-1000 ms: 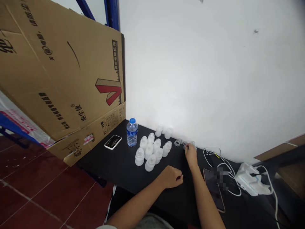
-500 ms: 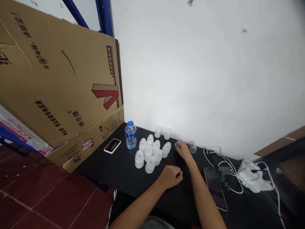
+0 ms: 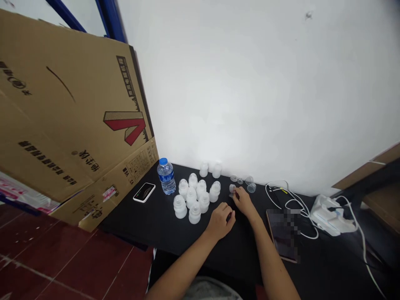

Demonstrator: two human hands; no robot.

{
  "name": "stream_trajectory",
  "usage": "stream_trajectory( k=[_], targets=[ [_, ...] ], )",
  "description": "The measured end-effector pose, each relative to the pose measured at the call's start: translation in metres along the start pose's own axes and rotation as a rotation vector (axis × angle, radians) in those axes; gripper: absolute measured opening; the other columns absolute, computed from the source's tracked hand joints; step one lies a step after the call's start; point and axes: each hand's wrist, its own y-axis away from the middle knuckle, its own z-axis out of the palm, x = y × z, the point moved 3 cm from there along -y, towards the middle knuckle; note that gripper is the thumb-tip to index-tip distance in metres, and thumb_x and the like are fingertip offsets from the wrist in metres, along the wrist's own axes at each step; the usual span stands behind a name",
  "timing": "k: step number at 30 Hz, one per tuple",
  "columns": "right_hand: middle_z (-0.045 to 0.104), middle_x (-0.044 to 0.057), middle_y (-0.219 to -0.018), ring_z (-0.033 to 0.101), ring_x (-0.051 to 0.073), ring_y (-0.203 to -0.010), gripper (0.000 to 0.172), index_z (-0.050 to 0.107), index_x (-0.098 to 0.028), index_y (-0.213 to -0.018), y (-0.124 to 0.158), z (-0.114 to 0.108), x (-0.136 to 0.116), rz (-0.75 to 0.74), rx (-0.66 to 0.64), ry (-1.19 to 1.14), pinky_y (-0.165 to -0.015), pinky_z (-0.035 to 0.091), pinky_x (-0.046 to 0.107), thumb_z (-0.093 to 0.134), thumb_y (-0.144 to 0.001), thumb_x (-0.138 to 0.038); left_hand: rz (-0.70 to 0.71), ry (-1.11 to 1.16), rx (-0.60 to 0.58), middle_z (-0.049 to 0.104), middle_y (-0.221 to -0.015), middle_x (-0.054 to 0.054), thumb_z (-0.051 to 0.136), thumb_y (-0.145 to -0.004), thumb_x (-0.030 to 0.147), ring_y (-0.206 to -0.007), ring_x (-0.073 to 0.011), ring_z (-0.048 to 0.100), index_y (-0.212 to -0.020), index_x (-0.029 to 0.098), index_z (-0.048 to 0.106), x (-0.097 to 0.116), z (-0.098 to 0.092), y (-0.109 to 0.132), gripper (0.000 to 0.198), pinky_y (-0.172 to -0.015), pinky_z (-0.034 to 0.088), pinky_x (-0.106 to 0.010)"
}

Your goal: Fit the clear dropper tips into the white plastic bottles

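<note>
My right hand pinches a small translucent plastic piece, apparently a collar or cap, just over the black table. A clear thin piece lies below those fingertips. Beyond are clear round pieces and clear dome-shaped covers. My left hand rests on the table with its fingers curled loosely in; nothing shows in it. To its left, several white translucent bottles with capped tops stand upright in a cluster. Two similar white containers stand against the wall.
A water bottle with a blue cap and a phone are on the left, beside a large cardboard box. On the right are a tablet, white cables and a white plug device.
My right hand has drawn back slightly from the clear pieces and now shows a small translucent piece at its fingertips. My left hand has moved slightly up towards it. The camera view has shifted.
</note>
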Motion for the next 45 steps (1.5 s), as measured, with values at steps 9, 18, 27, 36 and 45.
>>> stream_trajectory(
  k=[9,18,27,36,45],
  targets=[
    [0.060,0.014,-0.114,0.063,0.032,-0.105,0.023,0.073,-0.022,-0.121,0.006,0.011,-0.014,0.074,0.074,0.008,-0.095,0.056,0.044,0.063,-0.100,-0.024,-0.074,0.058,-0.025,0.059,-0.091,-0.004,0.051,-0.106,0.019,-0.087,-0.0200,0.060,-0.089,0.022,0.061,-0.004,-0.003,0.001,0.019,-0.080,0.050,-0.033],
    [0.066,0.001,-0.084,0.061,0.017,-0.071,0.029,0.074,-0.019,-0.105,0.030,-0.035,-0.017,0.180,-0.461,-0.780,-0.063,0.053,0.028,0.074,-0.094,-0.047,-0.199,0.192,0.011,0.060,-0.137,-0.016,0.052,-0.109,0.032,-0.103,-0.0232,0.066,-0.148,0.023,0.055,-0.016,0.000,0.001,0.040,-0.084,0.058,-0.037],
    [0.071,0.002,-0.097,0.065,0.018,-0.084,0.038,0.073,-0.021,-0.120,0.037,-0.037,-0.025,0.188,-0.593,-1.025,-0.067,0.054,0.026,0.082,-0.086,-0.035,-0.458,0.504,0.004,0.079,-0.109,-0.011,0.062,-0.104,0.054,-0.086,-0.0225,0.077,-0.124,0.022,0.067,-0.036,0.010,0.004,0.039,-0.077,0.066,-0.036],
    [0.080,0.006,-0.099,0.074,0.025,-0.103,0.021,0.074,-0.022,-0.092,0.034,-0.056,-0.008,0.262,-0.109,-1.214,-0.098,0.054,0.041,0.088,-0.084,-0.036,-0.637,0.726,0.095,0.077,-0.084,-0.004,0.077,-0.090,0.063,-0.057,-0.0167,0.074,-0.101,0.019,0.064,-0.043,0.016,0.004,0.047,-0.048,0.058,-0.025],
    [0.075,0.004,-0.095,0.069,0.020,-0.084,0.035,0.074,-0.021,-0.102,0.032,-0.052,-0.022,0.230,-0.215,-1.124,-0.084,0.056,0.037,0.090,-0.083,-0.047,-0.673,0.833,0.142,0.082,-0.104,-0.014,0.081,-0.087,0.060,-0.086,-0.0271,0.084,-0.113,0.013,0.070,-0.054,0.021,0.005,0.055,-0.084,0.072,-0.046]
  ],
)
